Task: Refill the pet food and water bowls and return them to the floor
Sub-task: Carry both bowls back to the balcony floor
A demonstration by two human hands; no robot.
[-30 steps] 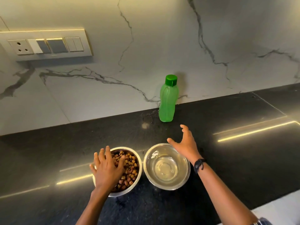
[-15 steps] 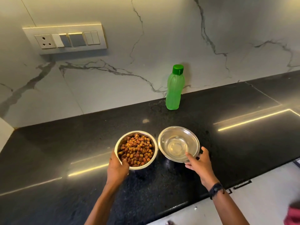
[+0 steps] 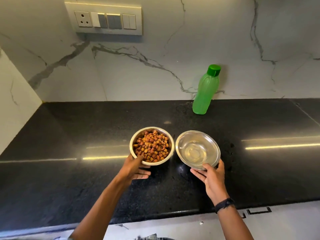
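The left hand (image 3: 136, 168) gripped the near rim of the food bowl (image 3: 138, 132), which was full of kibble (image 3: 152, 147). Just beside it, the water bowl (image 3: 183, 137) appeared tilted, its near rim pinched by the right hand (image 3: 210, 177). Both bowls were at mid-counter (image 3: 69, 144), toward the front edge. The green bottle (image 3: 205, 92) stood at the back edge. Recommended procedure: level the water bowl first, then lower both slowly to the floor to prevent spillage.

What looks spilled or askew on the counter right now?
Water drops dot the black counter right of the water bowl, and a wet patch lies just below it. The right hand seems to hold that bowl tilted. The kibble bowl looks fine; no kibble is spilled.
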